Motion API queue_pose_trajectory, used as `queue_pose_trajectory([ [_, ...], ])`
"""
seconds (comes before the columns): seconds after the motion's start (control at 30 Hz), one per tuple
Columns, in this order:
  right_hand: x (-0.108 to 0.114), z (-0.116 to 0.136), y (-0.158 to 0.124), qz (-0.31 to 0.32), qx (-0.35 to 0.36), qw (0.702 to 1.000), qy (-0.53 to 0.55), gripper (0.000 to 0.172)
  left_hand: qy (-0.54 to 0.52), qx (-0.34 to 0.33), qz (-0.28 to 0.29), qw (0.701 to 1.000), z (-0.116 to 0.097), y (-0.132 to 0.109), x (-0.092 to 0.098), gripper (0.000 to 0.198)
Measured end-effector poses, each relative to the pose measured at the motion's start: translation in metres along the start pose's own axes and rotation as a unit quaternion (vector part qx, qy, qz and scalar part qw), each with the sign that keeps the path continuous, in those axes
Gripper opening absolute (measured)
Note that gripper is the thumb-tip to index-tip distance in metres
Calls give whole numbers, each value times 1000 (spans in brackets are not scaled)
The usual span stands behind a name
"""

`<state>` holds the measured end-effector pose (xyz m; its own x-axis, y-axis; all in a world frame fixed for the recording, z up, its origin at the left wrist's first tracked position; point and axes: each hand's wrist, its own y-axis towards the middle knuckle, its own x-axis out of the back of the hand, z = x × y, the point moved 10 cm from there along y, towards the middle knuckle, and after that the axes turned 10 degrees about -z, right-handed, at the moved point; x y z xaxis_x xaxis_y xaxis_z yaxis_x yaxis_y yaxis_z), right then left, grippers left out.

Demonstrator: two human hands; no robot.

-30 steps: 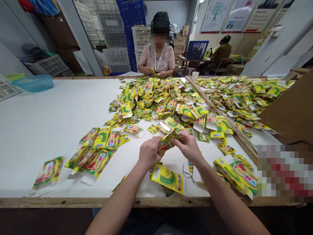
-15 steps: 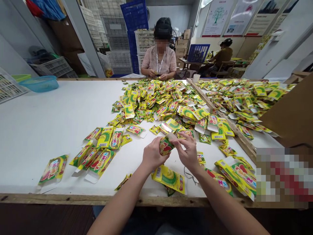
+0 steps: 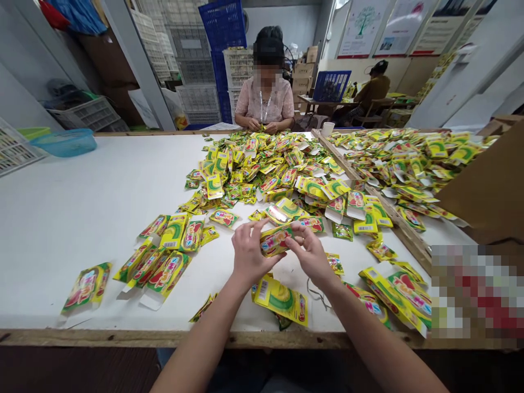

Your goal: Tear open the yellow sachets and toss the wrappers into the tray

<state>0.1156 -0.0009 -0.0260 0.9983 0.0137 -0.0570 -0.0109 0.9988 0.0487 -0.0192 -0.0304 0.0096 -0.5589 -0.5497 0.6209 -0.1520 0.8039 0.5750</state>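
Between both hands is a small printed cardboard box [image 3: 274, 241], green and yellow with a red picture on its face. My left hand [image 3: 248, 252] grips its left end, fingers over the top edge and thumb below. At the other end, my right hand [image 3: 314, 258] holds it with the thumb on the front face and fingers behind. A yellow box [image 3: 282, 300] lies flat on the table just below my hands. Behind the held box rests another yellow box [image 3: 282, 213]. Whether the held box's ends are closed is hidden by my fingers.
A heap of boxes and small sachets [image 3: 262, 164] covers the table's middle. Several boxes [image 3: 167, 273] lie at left. A wooden strip [image 3: 397, 224] separates a second heap [image 3: 405, 158]. A co-worker [image 3: 265, 98] sits opposite. A blue basin [image 3: 65, 143] stands far left.
The held box has turned from tilted to nearly level, its printed face towards me. A pale end flap that showed near my right fingers is out of sight. My right hand now grips the box's right end.
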Motion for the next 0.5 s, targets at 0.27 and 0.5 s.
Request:
queue_pose_trajectory([
  [0.27, -15, -6, 2, 56, -47, 996, 54, 39, -177, 52, 39, 982, 9, 2, -9, 52],
  [0.5, 23, 5, 14, -115, 31, 992, 48, 46, -301, 251, 27, 920, 46, 4, -15, 73],
])
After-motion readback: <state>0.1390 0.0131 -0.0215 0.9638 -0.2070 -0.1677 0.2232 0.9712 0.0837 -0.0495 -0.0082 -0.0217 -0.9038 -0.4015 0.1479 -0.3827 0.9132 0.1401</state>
